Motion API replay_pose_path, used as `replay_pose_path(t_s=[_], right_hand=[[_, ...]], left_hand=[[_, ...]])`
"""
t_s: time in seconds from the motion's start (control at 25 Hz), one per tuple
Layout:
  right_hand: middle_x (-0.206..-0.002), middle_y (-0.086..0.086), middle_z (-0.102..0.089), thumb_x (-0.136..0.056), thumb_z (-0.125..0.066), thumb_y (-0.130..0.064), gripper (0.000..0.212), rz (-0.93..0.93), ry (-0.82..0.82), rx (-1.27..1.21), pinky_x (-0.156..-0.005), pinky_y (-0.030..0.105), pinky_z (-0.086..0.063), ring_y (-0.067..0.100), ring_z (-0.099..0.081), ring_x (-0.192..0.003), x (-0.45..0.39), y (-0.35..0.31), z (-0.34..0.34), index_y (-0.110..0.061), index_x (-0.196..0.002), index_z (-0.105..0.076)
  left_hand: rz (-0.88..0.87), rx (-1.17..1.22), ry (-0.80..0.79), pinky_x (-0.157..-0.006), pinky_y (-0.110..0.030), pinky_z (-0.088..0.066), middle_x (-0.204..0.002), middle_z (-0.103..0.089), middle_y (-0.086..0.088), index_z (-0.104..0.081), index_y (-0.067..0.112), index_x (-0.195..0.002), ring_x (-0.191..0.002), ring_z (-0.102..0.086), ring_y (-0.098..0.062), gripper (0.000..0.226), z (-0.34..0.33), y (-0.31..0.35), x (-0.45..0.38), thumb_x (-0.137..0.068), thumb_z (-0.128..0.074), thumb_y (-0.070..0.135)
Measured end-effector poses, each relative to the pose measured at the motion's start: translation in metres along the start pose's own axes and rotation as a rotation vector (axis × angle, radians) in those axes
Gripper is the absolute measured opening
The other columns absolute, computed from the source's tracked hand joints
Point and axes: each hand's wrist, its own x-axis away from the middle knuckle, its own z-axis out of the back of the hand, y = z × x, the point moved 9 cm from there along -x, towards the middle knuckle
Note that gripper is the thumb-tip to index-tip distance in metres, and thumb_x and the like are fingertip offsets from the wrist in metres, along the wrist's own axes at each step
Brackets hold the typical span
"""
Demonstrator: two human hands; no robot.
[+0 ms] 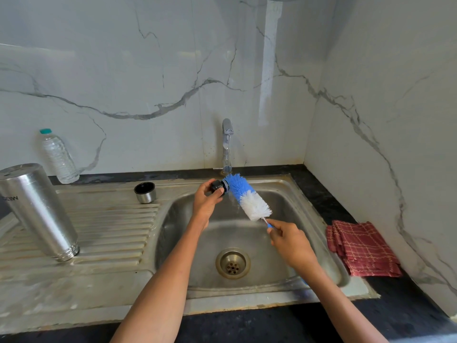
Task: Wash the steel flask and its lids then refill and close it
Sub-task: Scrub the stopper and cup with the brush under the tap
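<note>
Over the sink basin point(309, 201) my left hand point(206, 199) grips the flask's small black inner lid point(218, 187). My right hand point(289, 241) holds the handle of a blue and white bottle brush point(247, 196), whose blue tip presses against the lid. A thin stream of water runs from the tap point(227, 144) just behind the brush. The steel flask point(37, 209) stands upside down on the ribbed drainboard point(111, 231) at the left. Its steel outer cap point(145, 192) sits mouth up at the back of the drainboard.
A clear plastic water bottle point(58, 157) with a teal cap stands against the marble wall at the back left. A folded red checked cloth point(363, 248) lies on the dark counter right of the sink. The drain point(233, 263) is in the basin's middle.
</note>
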Motion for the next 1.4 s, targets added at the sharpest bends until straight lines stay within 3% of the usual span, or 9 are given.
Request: replay_pose_path(t_s=[0.12, 0.28, 0.48, 0.64, 0.76, 0.88, 1.08, 1.24, 1.4], right_hand=[[-0.083, -0.001, -0.069, -0.102, -0.05, -0.028, 0.03, 0.048, 0.066, 0.159, -0.076, 0.039, -0.052, 0.029, -0.065, -0.087, 0.005, -0.006, 0.009, -0.033, -0.128, -0.064], [-0.123, 0.0, -0.07, -0.103, -0.048, -0.032, 0.042, 0.099, 0.087, 0.301, -0.083, 0.04, -0.051, 0.032, -0.064, -0.112, 0.007, -0.013, 0.009, -0.047, -0.142, -0.053], [-0.135, -0.002, -0.064, -0.103, -0.045, -0.03, 0.045, 0.095, 0.076, 0.373, -0.087, 0.04, -0.052, 0.029, -0.063, -0.117, -0.01, -0.018, 0.006, -0.044, -0.146, -0.05], [-0.133, -0.006, -0.064, -0.104, -0.046, -0.032, 0.043, 0.123, 0.067, 0.356, -0.085, 0.038, -0.049, 0.025, -0.062, -0.117, -0.001, -0.021, 0.004, -0.044, -0.146, -0.051], [-0.131, -0.007, -0.065, -0.104, -0.047, -0.034, 0.043, 0.147, 0.086, 0.33, -0.085, 0.039, -0.05, 0.026, -0.063, -0.115, 0.0, -0.024, 0.002, -0.043, -0.146, -0.051], [-0.13, -0.007, -0.065, -0.104, -0.048, -0.034, 0.043, 0.14, 0.101, 0.292, -0.085, 0.04, -0.051, 0.027, -0.063, -0.114, -0.01, -0.03, 0.0, -0.044, -0.146, -0.051], [-0.123, -0.009, -0.069, -0.103, -0.051, -0.034, 0.041, 0.14, 0.024, 0.222, -0.082, 0.037, -0.051, 0.022, -0.065, -0.109, 0.002, -0.027, -0.016, -0.045, -0.143, -0.054], [-0.111, -0.008, -0.072, -0.103, -0.053, -0.032, 0.041, 0.095, 0.022, 0.141, -0.078, 0.035, -0.052, 0.02, -0.067, -0.097, -0.007, -0.026, -0.012, -0.043, -0.142, -0.055], [-0.091, -0.011, -0.069, -0.103, -0.053, -0.031, 0.04, 0.079, -0.016, 0.103, -0.079, 0.036, -0.054, 0.015, -0.064, -0.082, -0.01, -0.025, -0.014, -0.041, -0.141, -0.057]], left_hand=[[0.044, 0.02, -0.022, -0.078, -0.032, -0.064, -0.128, -0.064, -0.012, -0.056, 0.012, -0.143, -0.103, -0.069, -0.025, 0.049, 0.001, -0.001, 0.001, -0.096, -0.071, 0.01], [0.093, 0.046, -0.134, -0.079, -0.034, -0.064, -0.123, -0.067, -0.013, -0.06, 0.014, -0.13, -0.097, -0.071, -0.027, 0.035, -0.011, 0.0, 0.007, -0.097, -0.068, 0.006], [0.11, 0.011, -0.269, -0.082, -0.034, -0.061, -0.127, -0.067, -0.021, -0.059, 0.004, -0.132, -0.1, -0.071, -0.026, 0.038, -0.024, 0.002, 0.012, -0.095, -0.067, 0.003], [0.162, 0.173, -0.148, -0.082, -0.033, -0.061, -0.12, -0.068, -0.023, -0.06, 0.004, -0.129, -0.1, -0.07, -0.026, 0.03, -0.011, 0.0, 0.008, -0.101, -0.063, 0.014], [0.256, 0.255, -0.179, -0.081, -0.031, -0.061, -0.121, -0.068, -0.027, -0.059, 0.003, -0.13, -0.1, -0.07, -0.028, 0.04, -0.015, -0.006, 0.013, -0.102, -0.062, 0.031], [0.312, 0.227, -0.167, -0.076, -0.03, -0.062, -0.108, -0.072, -0.024, -0.061, 0.004, -0.125, -0.09, -0.07, -0.025, 0.046, -0.018, -0.01, 0.017, -0.101, -0.059, 0.043], [0.388, 0.398, -0.046, -0.076, -0.03, -0.061, -0.105, -0.072, -0.017, -0.064, 0.003, -0.119, -0.089, -0.07, -0.024, 0.042, -0.006, -0.014, 0.015, -0.103, -0.057, 0.041], [0.46, 0.38, -0.094, -0.071, -0.029, -0.063, -0.097, -0.077, -0.016, -0.065, 0.0, -0.122, -0.086, -0.073, -0.022, 0.045, -0.014, -0.02, 0.02, -0.102, -0.06, 0.04], [0.432, 0.474, -0.054, -0.07, -0.029, -0.064, -0.109, -0.071, -0.021, -0.063, -0.002, -0.126, -0.088, -0.072, -0.025, 0.041, -0.011, -0.014, 0.018, -0.099, -0.066, 0.029]])
